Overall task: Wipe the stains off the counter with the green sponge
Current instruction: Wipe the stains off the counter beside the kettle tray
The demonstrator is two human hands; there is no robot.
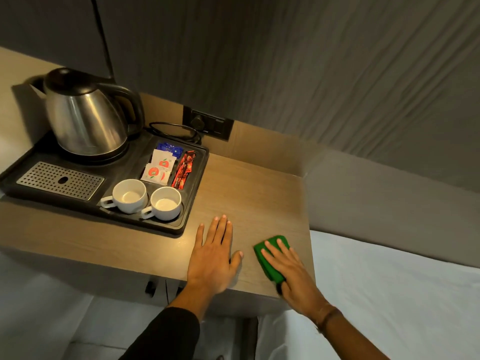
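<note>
The green sponge (267, 263) lies flat on the wooden counter (254, 193), near its front right corner. My right hand (291, 271) presses down on the sponge with fingers spread over it, covering much of its top. My left hand (214, 252) rests flat on the counter just left of the sponge, palm down, fingers apart, holding nothing. I cannot make out any clear stains on the wood; a faint shiny patch (183, 241) shows left of my left hand.
A black tray (193, 201) fills the counter's left side, holding a steel kettle (85, 113), two white cups (130, 194), sachets (161, 165) and a metal drip grille (61, 180). A wall socket (207, 124) with a cord sits behind. A white bed (389, 294) adjoins the counter's right edge.
</note>
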